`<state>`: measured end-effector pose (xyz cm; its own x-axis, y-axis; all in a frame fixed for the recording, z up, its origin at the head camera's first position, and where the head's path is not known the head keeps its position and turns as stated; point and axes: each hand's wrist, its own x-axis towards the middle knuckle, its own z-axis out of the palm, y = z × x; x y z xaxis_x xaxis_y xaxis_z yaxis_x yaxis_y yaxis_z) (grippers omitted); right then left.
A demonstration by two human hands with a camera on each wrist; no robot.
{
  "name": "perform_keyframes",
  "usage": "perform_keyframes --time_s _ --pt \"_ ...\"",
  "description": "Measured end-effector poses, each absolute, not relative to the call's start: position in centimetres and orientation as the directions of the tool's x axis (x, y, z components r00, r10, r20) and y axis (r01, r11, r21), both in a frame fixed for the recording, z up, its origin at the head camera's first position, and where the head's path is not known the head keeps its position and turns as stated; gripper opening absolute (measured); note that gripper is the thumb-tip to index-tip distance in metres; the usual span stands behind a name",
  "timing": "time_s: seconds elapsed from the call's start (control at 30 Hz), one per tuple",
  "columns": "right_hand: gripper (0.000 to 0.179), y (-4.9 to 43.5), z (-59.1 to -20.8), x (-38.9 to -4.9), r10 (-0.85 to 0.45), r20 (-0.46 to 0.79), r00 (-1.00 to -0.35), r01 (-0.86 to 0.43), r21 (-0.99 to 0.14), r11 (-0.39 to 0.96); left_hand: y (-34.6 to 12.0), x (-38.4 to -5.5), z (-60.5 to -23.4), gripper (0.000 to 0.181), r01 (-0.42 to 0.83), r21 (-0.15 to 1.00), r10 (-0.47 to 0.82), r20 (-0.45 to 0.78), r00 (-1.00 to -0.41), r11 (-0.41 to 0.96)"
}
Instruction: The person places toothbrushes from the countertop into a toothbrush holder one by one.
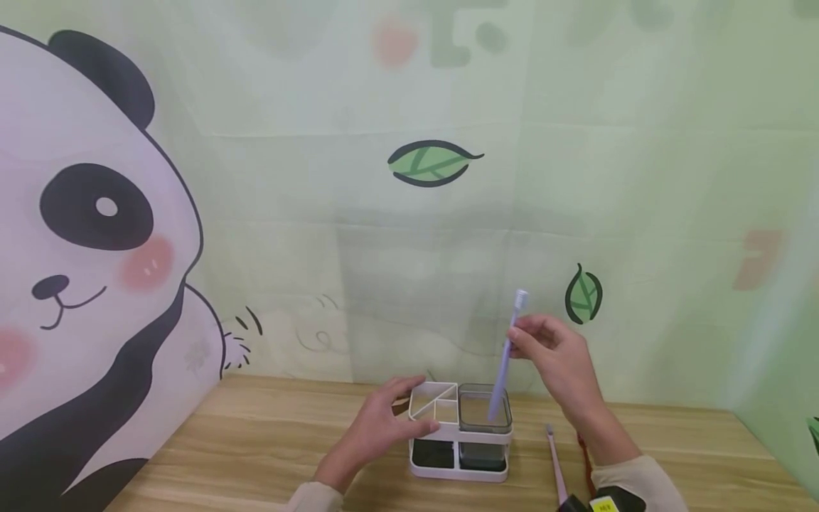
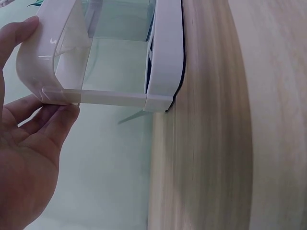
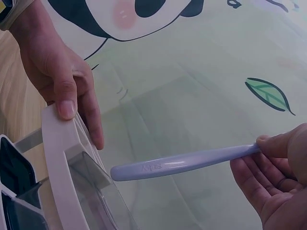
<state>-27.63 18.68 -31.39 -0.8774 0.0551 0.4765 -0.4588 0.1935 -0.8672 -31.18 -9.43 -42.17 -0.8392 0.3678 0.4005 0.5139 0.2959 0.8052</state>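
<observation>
A lavender toothbrush (image 1: 502, 373) is pinched between the thumb and fingers of my right hand (image 1: 563, 366), bristles up. Its handle end points down over the clear cup (image 1: 486, 387) on the right side of a white toothbrush holder (image 1: 459, 432); in the right wrist view the handle end (image 3: 120, 173) appears near the cup's rim. My left hand (image 1: 384, 419) grips the left side of the holder's upper frame, thumb in front and fingers behind. The left wrist view shows those fingers (image 2: 53, 117) against the white frame (image 2: 36, 62). Divided slots (image 1: 435, 402) fill the holder's left top.
A pink toothbrush (image 1: 557, 462) lies on the wooden table (image 1: 256, 441) right of the holder. Beside it is a red, slender item (image 1: 585, 462), partly hidden by my right wrist. A printed panda cloth (image 1: 288, 213) hangs behind the table.
</observation>
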Motion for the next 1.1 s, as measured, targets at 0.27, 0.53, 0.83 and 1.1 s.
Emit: perform_keyframes --time_s 0.27,0.53,0.83,1.1 --pt "0.022 17.7 -31.0 -28.5 0.062 0.479 -0.876 -0.467 -0.873 0.137 -9.4 -31.1 -42.2 0.075 0.510 0.810 0.378 0.393 -0.838 0.288" --pt "0.020 16.4 -30.8 -29.3 0.040 0.463 -0.885 -0.457 -0.883 0.109 -9.3 -31.1 -42.2 0.074 0.498 0.827 0.376 0.388 -0.841 0.261" --pt "0.019 14.8 -31.7 -29.6 -0.006 0.458 -0.889 -0.455 -0.882 0.122 -9.2 -31.0 -42.1 0.072 0.493 0.834 0.378 0.386 -0.842 0.246" --pt "0.017 13.6 -32.9 -29.8 -0.026 0.449 -0.893 -0.447 -0.881 0.154 -9.2 -30.9 -42.0 0.073 0.501 0.825 0.371 0.393 -0.841 0.261"
